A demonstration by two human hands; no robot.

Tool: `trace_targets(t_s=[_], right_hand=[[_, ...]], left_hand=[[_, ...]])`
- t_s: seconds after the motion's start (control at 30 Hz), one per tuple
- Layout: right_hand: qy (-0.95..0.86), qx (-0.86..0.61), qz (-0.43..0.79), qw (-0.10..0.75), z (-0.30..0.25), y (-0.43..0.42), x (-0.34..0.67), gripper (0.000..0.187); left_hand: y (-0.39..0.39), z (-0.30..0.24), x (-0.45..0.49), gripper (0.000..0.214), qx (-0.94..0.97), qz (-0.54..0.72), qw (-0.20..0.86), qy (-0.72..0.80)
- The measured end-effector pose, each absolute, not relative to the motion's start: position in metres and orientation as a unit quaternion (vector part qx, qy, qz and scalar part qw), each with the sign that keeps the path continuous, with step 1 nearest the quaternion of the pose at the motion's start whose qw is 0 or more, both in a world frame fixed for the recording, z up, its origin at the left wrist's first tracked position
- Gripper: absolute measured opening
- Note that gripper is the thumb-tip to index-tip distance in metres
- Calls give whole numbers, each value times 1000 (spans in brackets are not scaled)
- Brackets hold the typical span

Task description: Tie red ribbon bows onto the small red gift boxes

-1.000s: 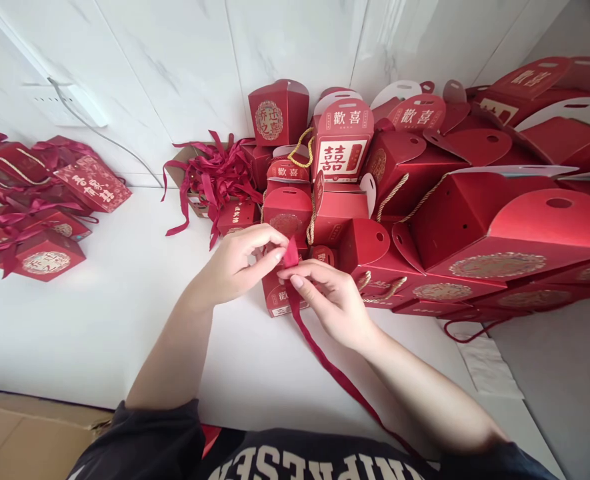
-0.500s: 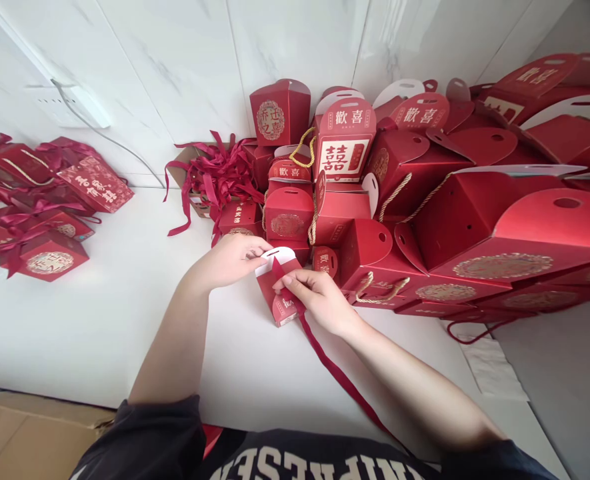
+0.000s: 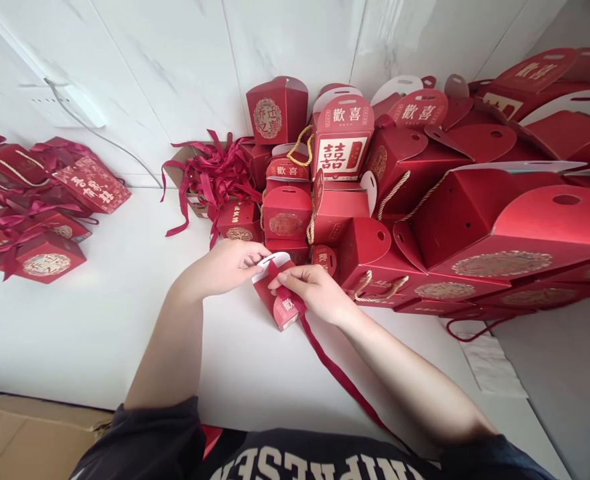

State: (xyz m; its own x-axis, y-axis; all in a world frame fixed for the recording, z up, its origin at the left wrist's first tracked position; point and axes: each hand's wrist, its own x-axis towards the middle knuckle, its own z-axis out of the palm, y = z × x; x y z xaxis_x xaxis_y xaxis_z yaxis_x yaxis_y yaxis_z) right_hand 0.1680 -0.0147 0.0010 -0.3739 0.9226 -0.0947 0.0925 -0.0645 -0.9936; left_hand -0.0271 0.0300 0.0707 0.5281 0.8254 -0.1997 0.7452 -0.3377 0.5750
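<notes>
A small red gift box [image 3: 266, 291] with a white inner flap stands tilted on the white table in front of me. My left hand [image 3: 237, 267] pinches the box's flap at its upper left edge. My right hand [image 3: 315, 290] is closed on a dark red ribbon [image 3: 335, 370] over the box. The ribbon shows against the white flap near the slot, and its long tail runs from under my right hand down toward my shirt. Part of the box front is hidden behind my right fingers.
Many red gift boxes [image 3: 505, 240] with rope handles are stacked on the right. A cardboard box [image 3: 177, 163] full of loose ribbons [image 3: 219, 170] stands behind my left hand. Ribbon-tied boxes [image 3: 49, 257] sit at the far left. A cable [image 3: 99, 140] hangs from the wall socket.
The gift box has tipped slightly and its flap sits a little lower. My right hand has shifted slightly left along the ribbon, and my left hand stays at the flap.
</notes>
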Motion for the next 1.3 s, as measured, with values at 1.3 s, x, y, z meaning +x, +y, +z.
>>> trace_targets(t_s=[1.3], right_hand=[[-575,-446,583,362,-52,-74,207,33]], left_hand=[[56,52,-39,32,780,-24,448,436]])
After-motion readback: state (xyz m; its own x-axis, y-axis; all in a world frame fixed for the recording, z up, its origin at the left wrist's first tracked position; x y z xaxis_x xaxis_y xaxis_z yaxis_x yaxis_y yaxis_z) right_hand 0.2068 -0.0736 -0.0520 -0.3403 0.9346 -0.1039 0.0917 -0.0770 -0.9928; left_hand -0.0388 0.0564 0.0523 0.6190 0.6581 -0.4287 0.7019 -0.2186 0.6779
